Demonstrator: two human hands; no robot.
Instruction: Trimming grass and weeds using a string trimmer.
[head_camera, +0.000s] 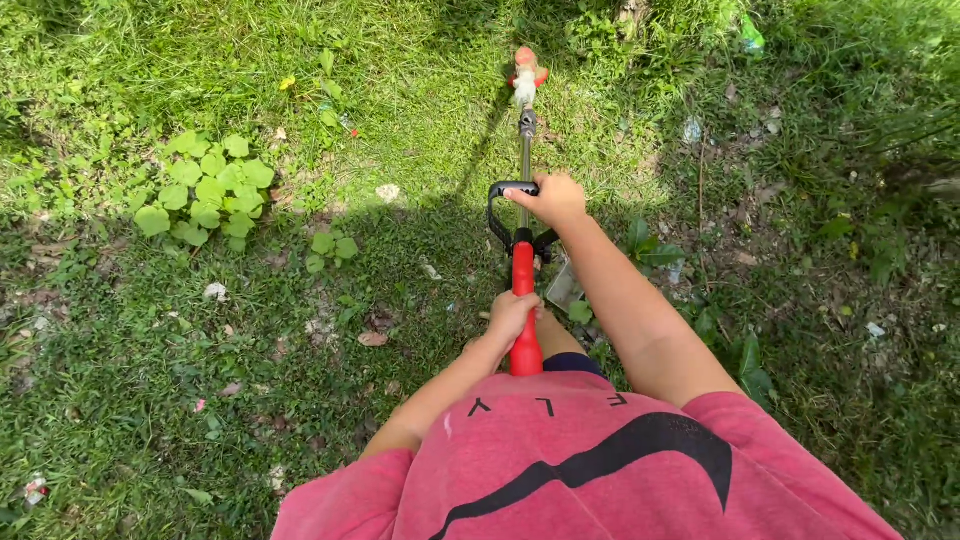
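Observation:
I hold a grass trimmer that points away from me over the grass. My right hand (553, 198) grips its black loop handle (497, 208). My left hand (512, 313) is wrapped around the red grip (523, 270) of the shaft, close to my body. The metal shaft (525, 165) runs forward to the trimmer head (526, 72), red with a pale blur at the tip, low over the grass. My pink shirt (590, 460) fills the bottom of the view.
Grass covers the ground all round. A clump of broad-leaved weeds (205, 190) grows to the left. Bare soil with dry leaves and small litter (740, 210) lies to the right. My shadow (430, 240) falls across the middle.

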